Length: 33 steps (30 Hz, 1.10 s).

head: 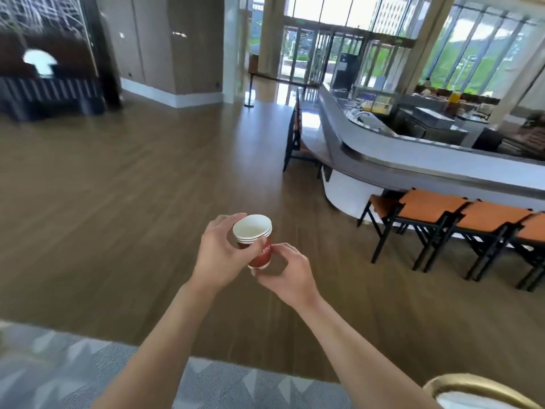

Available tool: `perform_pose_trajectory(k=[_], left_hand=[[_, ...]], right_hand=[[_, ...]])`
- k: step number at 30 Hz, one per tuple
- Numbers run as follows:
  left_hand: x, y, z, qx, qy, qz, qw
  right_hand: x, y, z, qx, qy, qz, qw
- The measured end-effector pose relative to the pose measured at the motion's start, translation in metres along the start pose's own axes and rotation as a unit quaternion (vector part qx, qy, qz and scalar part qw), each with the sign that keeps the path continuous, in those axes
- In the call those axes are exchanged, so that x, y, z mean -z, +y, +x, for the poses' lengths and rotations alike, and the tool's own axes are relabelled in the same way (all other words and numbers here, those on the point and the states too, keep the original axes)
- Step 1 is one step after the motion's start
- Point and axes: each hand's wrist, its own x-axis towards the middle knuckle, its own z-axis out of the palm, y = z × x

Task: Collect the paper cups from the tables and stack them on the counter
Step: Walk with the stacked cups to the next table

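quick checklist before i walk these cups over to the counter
1. Cups nested: ok, the stack of paper cups shows several rims sitting together.
2. Left hand grip: ok, fingers wrapped round the upper part of the stack.
3. Right hand support: ok, it holds the base.
4. Stack upright: not ok, it tilts slightly.
5. Cups empty: ok for the top cup, cannot tell for the others.
6. Path to the counter: ok, bare wooden floor ahead; orange stools line its front.
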Motion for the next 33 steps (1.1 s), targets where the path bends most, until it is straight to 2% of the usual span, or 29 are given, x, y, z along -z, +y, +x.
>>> perform_pose_trajectory(k=[6, 18, 33], left_hand=[[-0.037, -0.002, 0.043, 0.010, 0.000, 0.041, 0.999], [-0.205, 0.023, 0.153, -0.028, -0.101, 0.048, 0.993], [-0.328, -0.027, 0.247, -0.018, -0.199, 0.030, 0.979]], right_hand=[[0.012, 0.039, 0.054, 0.012, -0.015, 0.034, 0.999], [0.110, 0.166, 0.143, -0.050, 0.080, 0.073, 0.993], [0.146, 0.270, 0.211, -0.120, 0.108, 0.059, 0.985]])
